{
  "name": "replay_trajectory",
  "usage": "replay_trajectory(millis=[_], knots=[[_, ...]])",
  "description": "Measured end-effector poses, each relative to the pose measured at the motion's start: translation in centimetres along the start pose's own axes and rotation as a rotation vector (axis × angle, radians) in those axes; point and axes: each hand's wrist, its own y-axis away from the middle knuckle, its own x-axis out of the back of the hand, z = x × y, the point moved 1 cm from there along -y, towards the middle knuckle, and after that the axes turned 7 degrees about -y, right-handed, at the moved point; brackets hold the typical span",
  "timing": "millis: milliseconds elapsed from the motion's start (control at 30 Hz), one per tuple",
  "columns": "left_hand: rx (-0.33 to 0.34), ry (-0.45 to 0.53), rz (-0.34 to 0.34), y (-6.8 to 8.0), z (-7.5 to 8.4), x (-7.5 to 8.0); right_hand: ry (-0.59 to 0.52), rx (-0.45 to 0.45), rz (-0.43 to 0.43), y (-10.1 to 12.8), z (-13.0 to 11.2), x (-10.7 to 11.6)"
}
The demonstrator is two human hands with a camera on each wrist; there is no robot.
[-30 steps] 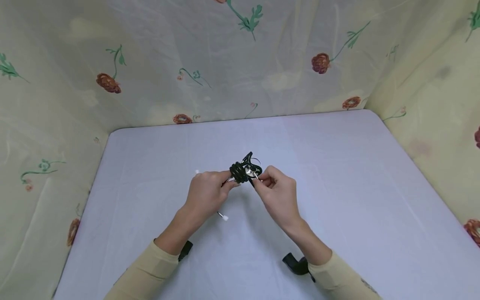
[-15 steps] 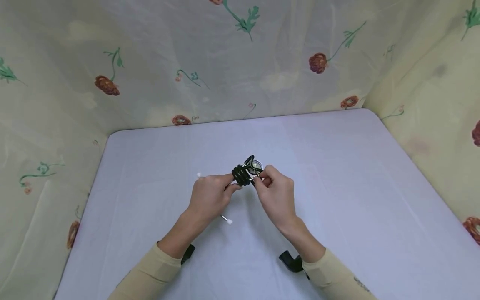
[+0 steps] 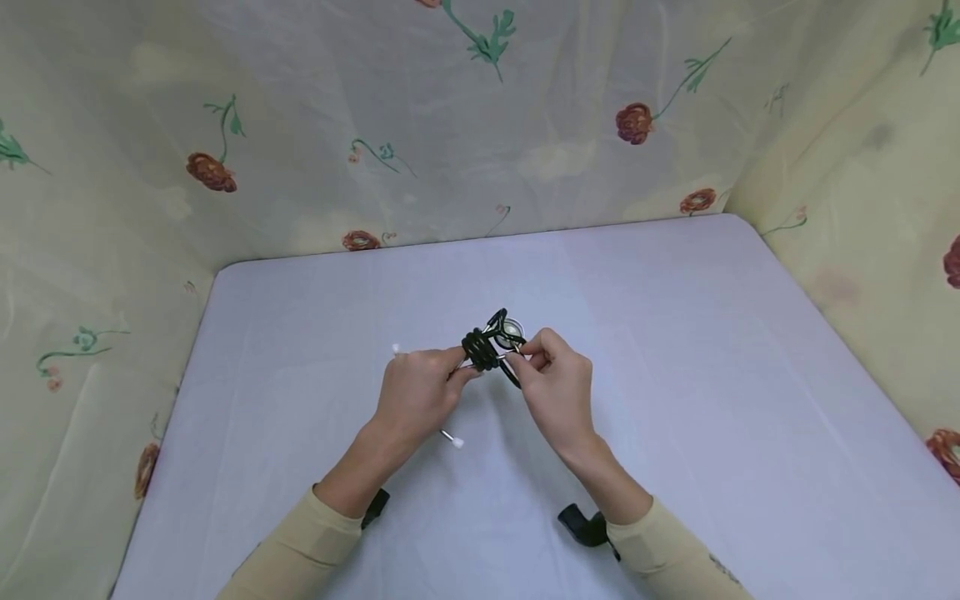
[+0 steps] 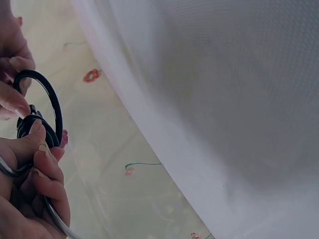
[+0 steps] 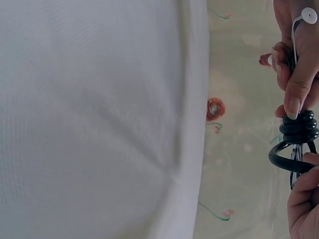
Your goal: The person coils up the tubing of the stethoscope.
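A stethoscope, its black tubing wound into a tight coil [image 3: 480,350], is held above the middle of the table. My left hand [image 3: 416,396] grips it just left of the coil, round the metal ear tubes. White eartips [image 3: 457,442] stick out on both sides of that hand. With thumb and fingertips my right hand [image 3: 557,392] pinches the stethoscope right of the coil, by the round metal chest piece [image 3: 511,332]. A free loop of tubing [image 4: 56,102] arches out in the left wrist view. In the right wrist view the stacked turns [image 5: 299,128] lie between both hands.
The table [image 3: 315,300] wears a white cloth. Curtains [image 3: 450,125] with a flower print hang behind it and at both sides. Black curved pieces [image 3: 585,527] sit at the wrists, by the beige sleeves [image 3: 667,542].
The chest piece has turned and shifted slightly up, behind the tubing. A piece of tubing now shows below my right fingertips. Both hands keep their hold and have barely moved.
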Motion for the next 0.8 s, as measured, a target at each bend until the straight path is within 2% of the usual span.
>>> replay_trajectory(millis=[400, 567, 667, 800], knots=[[-0.041, -0.083, 0.041, 0.27, 0.4, 0.05, -0.108, -0.119, 0.042, -0.19, 0.25, -0.13], [-0.07, -0.092, 0.05, 0.46, 0.65, -0.01, -0.096, -0.16, 0.038, -0.11, 0.2, -0.04], [-0.076, -0.08, 0.045, 0.56, 0.74, -0.1, -0.079, -0.164, 0.029, -0.08, 0.17, 0.07], [-0.059, -0.072, 0.041, 0.52, 0.67, -0.24, -0.037, -0.116, 0.013, 0.16, 0.03, 0.12]])
